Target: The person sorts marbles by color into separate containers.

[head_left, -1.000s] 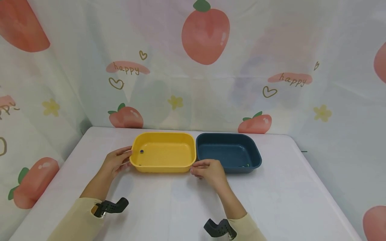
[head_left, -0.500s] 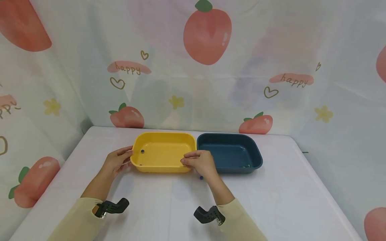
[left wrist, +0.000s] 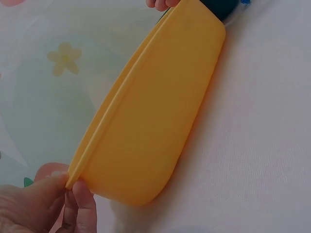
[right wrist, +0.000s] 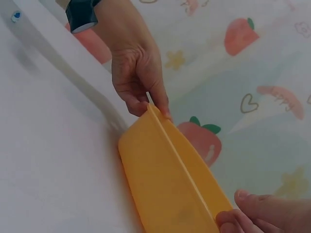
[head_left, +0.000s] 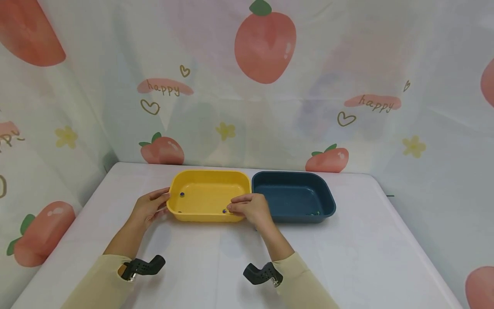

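Observation:
My left hand [head_left: 149, 206] pinches the left end of the yellow plastic box [head_left: 210, 217] by its rim, thumb above and fingers below in the left wrist view. My right hand [head_left: 252, 209] reaches over the near right part of that box. Its thumb [right wrist: 250, 201] and fingers stand apart at the rim in the right wrist view. A small blue marble [head_left: 224, 211] lies just off these fingertips, inside the near wall. Another dark marble [head_left: 182, 194] sits on the box floor at the left. A third small dark thing shows at the near left wall.
A dark blue box [head_left: 293, 216] stands against the yellow one's right side, with small green-tinted marbles [head_left: 314, 213] in its near right corner. One blue marble [left wrist: 245, 2] lies on the white table, mostly behind my right wrist in the head view. Another marble [right wrist: 16, 17] shows there too.
My right hand has moved left from the corner between the boxes to over the yellow box's near rim, and let go of a blue marble inside. The left hand keeps its place.

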`<move>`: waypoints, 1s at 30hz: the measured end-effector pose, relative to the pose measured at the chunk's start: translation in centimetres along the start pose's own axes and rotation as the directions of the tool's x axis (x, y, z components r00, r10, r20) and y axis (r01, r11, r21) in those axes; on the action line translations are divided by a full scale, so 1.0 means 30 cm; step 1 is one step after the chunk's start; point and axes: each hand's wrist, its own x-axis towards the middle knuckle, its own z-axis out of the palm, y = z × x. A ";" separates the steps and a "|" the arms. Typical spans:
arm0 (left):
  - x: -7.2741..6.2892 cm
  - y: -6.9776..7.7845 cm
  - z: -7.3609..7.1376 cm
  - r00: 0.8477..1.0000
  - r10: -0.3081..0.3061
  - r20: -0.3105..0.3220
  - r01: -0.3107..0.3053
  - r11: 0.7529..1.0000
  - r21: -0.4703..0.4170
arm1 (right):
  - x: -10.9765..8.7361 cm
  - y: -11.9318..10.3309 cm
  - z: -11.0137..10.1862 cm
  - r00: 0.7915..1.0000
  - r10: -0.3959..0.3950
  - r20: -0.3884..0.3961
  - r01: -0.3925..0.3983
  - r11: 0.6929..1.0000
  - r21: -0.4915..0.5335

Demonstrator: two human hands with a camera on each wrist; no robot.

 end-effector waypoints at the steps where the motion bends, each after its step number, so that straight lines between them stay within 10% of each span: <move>1: 0.001 -0.001 0.000 1.000 0.005 0.001 -0.005 1.000 -0.002 | 0.000 0.001 0.001 1.000 -0.001 -0.001 0.001 1.000 0.005; 30: 0.007 0.000 0.005 1.000 0.009 -0.005 -0.009 1.000 0.014 | -0.137 0.135 -0.135 0.990 0.058 -0.131 -0.060 0.998 -0.011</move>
